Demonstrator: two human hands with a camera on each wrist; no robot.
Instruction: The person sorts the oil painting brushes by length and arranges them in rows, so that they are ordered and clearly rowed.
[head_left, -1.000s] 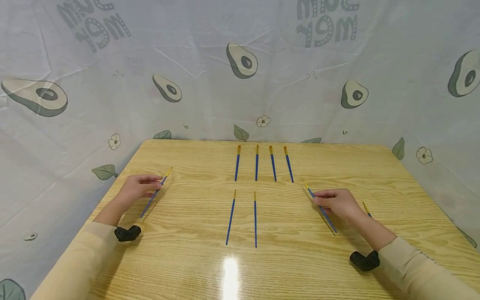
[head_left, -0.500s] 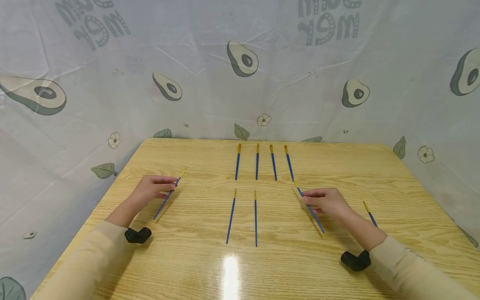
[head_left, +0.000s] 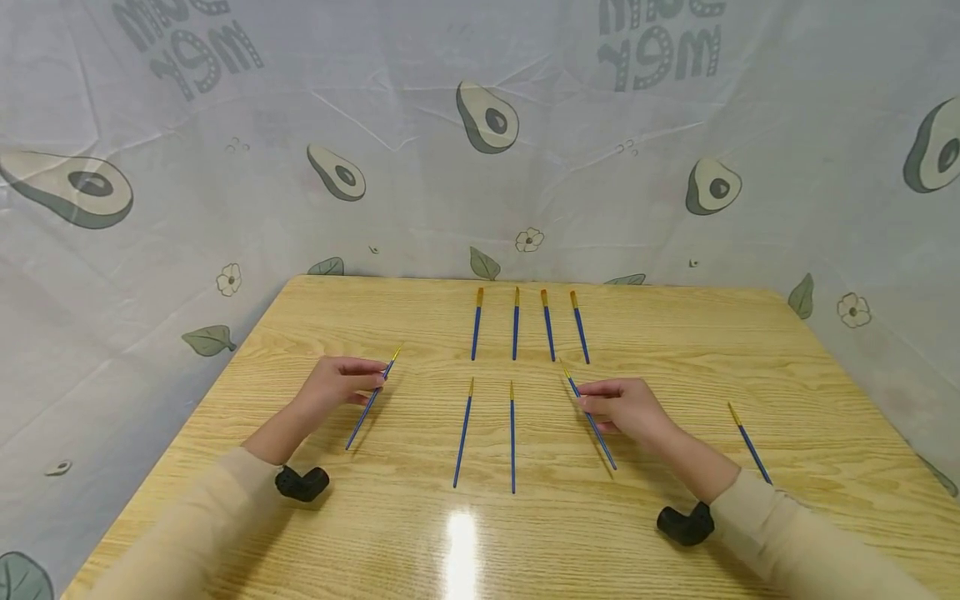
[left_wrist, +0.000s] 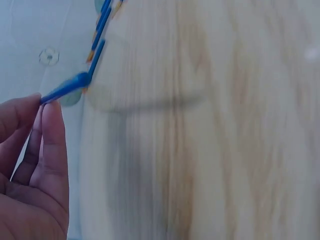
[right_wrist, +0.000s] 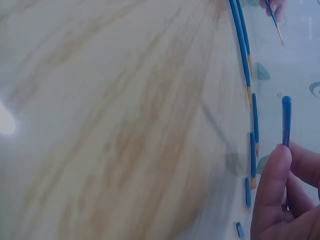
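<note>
My left hand [head_left: 341,390] pinches a thin paintbrush [head_left: 363,420] with a blue handle and yellow ferrule, its tip slanting away and to the right. My right hand [head_left: 628,408] pinches a similar paintbrush [head_left: 602,437], tip pointing away and to the left. Between the hands, two paintbrushes [head_left: 462,437] lie side by side on the wooden table [head_left: 405,533]. Each held brush casts a shadow on the wood. The left wrist view shows the blue handle [left_wrist: 65,91] between thumb and fingers; in the right wrist view the handle end [right_wrist: 286,117] points up from the fingertips.
Behind the near pair, a row of several flat-tipped paintbrushes [head_left: 515,333] lies towards the table's far edge. Another paintbrush [head_left: 752,452] rests at the right, beyond my right forearm. A pale cloth [head_left: 420,192] printed with avocados hangs behind the table.
Both hands have moved inward with their paintbrushes, the left hand rightward and the right hand leftward. More of the brush at the far right now shows. The lying brushes have stayed put.
</note>
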